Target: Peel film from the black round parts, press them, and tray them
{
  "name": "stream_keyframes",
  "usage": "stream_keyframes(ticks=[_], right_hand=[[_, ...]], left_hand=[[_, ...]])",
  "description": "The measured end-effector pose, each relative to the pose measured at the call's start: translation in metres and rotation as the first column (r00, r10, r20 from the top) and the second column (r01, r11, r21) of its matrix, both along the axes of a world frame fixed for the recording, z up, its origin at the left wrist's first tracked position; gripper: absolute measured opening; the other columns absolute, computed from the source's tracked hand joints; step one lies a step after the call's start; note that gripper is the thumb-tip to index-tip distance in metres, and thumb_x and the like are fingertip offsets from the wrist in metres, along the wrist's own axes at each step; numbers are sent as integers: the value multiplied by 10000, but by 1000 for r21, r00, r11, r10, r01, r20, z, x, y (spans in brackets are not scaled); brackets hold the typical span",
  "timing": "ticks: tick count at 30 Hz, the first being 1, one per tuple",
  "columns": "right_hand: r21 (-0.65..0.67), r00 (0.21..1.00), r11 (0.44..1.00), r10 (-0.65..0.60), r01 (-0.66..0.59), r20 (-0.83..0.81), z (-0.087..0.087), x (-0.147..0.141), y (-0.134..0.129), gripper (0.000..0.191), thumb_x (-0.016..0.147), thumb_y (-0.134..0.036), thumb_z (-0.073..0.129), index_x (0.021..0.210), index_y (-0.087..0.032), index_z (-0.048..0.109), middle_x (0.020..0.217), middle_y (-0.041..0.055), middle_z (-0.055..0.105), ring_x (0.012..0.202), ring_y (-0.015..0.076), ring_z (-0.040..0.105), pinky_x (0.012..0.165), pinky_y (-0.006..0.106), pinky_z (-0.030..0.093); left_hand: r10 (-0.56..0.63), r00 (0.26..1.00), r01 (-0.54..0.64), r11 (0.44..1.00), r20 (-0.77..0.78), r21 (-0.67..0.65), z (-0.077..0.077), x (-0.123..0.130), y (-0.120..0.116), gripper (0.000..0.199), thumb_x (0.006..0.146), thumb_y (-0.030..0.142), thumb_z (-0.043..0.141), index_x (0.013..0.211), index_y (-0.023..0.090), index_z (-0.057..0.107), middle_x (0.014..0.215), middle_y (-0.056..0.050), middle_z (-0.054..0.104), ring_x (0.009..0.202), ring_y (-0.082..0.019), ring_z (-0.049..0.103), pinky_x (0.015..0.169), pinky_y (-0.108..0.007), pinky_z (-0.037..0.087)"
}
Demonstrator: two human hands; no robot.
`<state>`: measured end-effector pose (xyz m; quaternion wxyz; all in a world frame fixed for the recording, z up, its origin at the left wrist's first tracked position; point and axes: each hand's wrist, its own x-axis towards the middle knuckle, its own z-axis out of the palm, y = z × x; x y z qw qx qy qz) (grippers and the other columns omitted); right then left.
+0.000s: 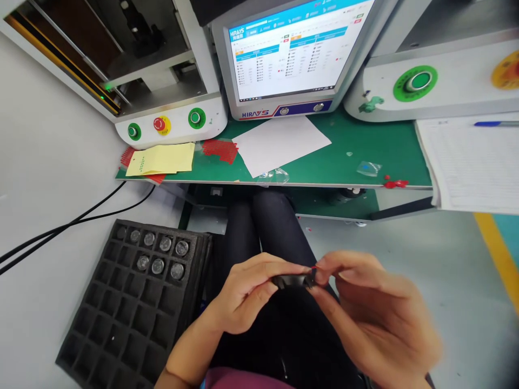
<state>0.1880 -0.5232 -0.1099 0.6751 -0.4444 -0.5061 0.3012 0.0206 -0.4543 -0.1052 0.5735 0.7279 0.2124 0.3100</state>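
Above the lap, my left hand (247,292) grips a small dark round object (292,280) between its fingers and thumb. My right hand (365,308) pinches the right end of the same object, and a bit of red shows at its fingertips. Most of the object's rim is seen edge-on; its faces are hidden. At the lower left lies a black foam tray (109,286) with square pockets. Several round, watch-like pieces (165,243) sit in its upper right pockets.
A green bench (344,156) crosses ahead, carrying white paper (284,143), yellow slips (162,159), red film pieces (221,151) and a paper stack (470,162). Behind stand a monitor (295,54) and machines with buttons. Black cables (77,221) hang at the left.
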Motion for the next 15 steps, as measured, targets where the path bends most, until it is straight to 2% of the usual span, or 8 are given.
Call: stream_keyframes(ticks=[6, 12, 15], right_hand=[[7, 1000, 1000, 7, -7, -16, -4, 0, -2, 546, 776, 130, 552, 1185, -231, 520, 1013, 29, 583, 884, 110, 605, 719, 200, 563], [28, 1000, 999, -24, 24, -3, -9, -3, 3, 560, 765, 135, 569, 1169, -250, 517, 989, 20, 596, 923, 125, 608, 827, 253, 564], [22, 998, 998, -63, 63, 13, -5, -9, 6, 466, 808, 73, 561, 1133, -259, 516, 950, 20, 587, 876, 127, 604, 769, 254, 560]], left_hand=[[3, 1000, -3, 1000, -9, 1, -2, 1, 0, 371, 1007, 287, 392, 1315, 229, 590, 1153, -96, 705, 1042, -192, 637, 887, -305, 501], [5, 999, -6, 999, -44, -37, -1, -3, 3, 368, 995, 257, 404, 1306, 278, 600, 1170, -71, 706, 1045, -195, 651, 906, -304, 506], [83, 986, -95, 993, -144, -74, 2, -6, -1, 314, 964, 283, 472, 1189, 299, 690, 1098, -42, 733, 985, -198, 679, 873, -268, 535]])
